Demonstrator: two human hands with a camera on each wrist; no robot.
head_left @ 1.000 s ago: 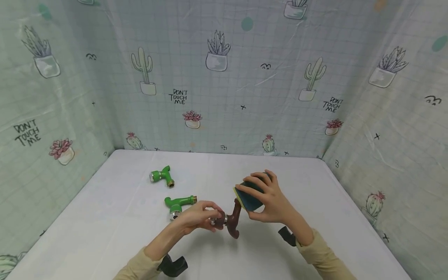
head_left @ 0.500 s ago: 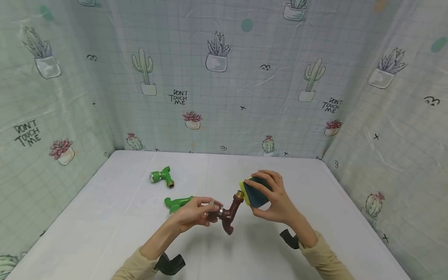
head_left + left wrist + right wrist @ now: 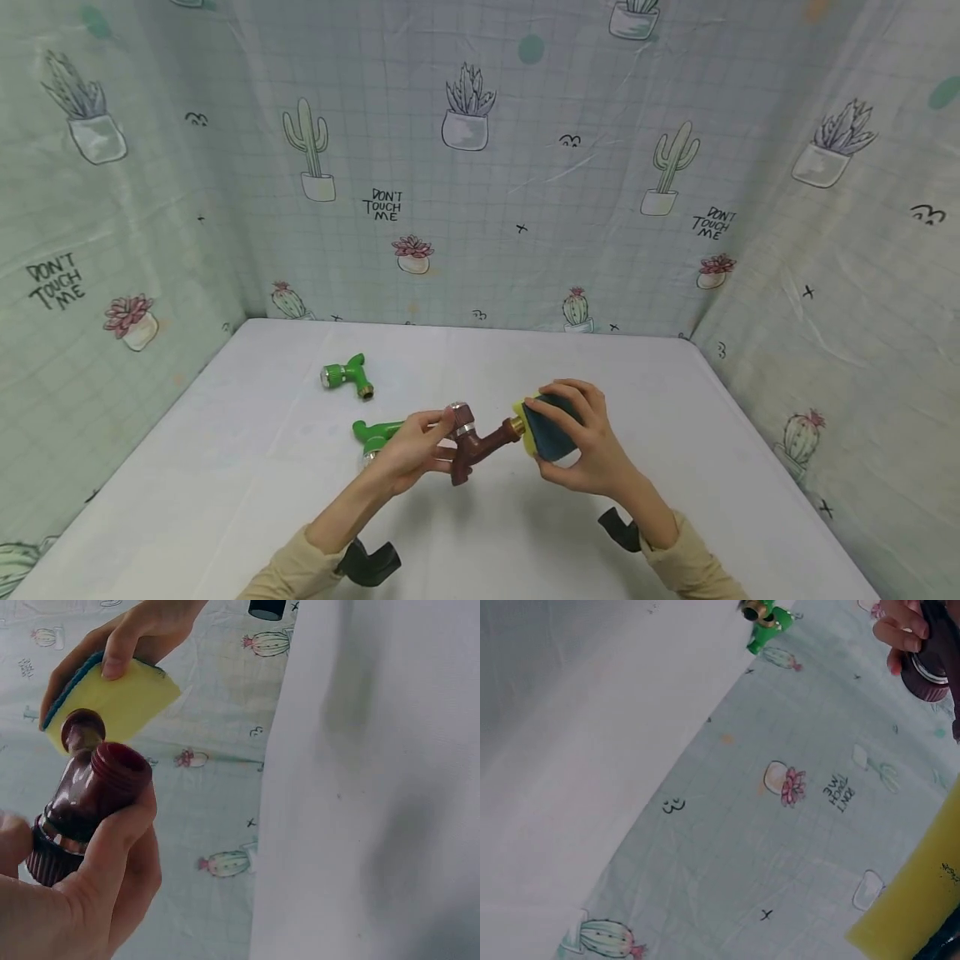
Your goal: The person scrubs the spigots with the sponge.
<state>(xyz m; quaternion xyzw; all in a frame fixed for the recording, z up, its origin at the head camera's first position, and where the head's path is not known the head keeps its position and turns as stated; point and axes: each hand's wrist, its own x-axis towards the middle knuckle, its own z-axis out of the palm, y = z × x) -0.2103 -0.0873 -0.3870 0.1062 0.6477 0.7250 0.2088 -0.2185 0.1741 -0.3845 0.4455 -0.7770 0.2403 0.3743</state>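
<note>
My left hand (image 3: 411, 450) grips a dark red-brown faucet (image 3: 480, 447) by its handle end, above the table. In the left wrist view the open spout mouth of the faucet (image 3: 124, 769) faces up beside the thumb. My right hand (image 3: 588, 437) holds a sponge (image 3: 552, 429), yellow on one side and dark green on the other, between fingers and thumb. The yellow side touches the brass threaded end of the faucet. The sponge (image 3: 915, 900) also shows at the right edge of the right wrist view, where the right hand itself is out of frame.
Two green faucets lie on the white table (image 3: 247, 467): one at the back left (image 3: 347, 377), the other (image 3: 375, 435) partly behind my left hand. Dark wrist mounts (image 3: 371, 564) show by both sleeves. A curtain printed with cacti (image 3: 480, 192) surrounds the table.
The faucet has turned in my left hand, so its handle now points up and its threaded end points right. My right hand has moved the sponge slightly rightward and down.
</note>
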